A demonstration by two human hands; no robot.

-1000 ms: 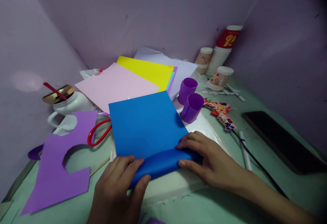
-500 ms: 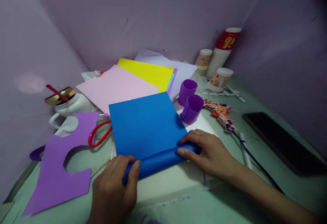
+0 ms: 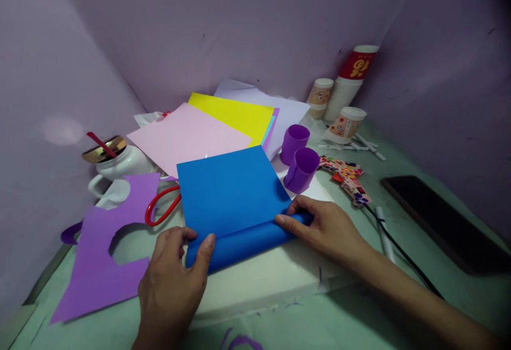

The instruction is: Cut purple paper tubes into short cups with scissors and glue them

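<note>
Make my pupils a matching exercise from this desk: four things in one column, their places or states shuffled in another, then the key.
1. Blue sheet
2. Two purple tubes
3. Pink sheet
4. Red cup

A. On top of a stack of white cups
B. Partly covering a yellow sheet
C. Near edge curled over, held by left hand and right hand
D. Standing close together

Pairs: 1-C, 2-D, 3-B, 4-A
</note>
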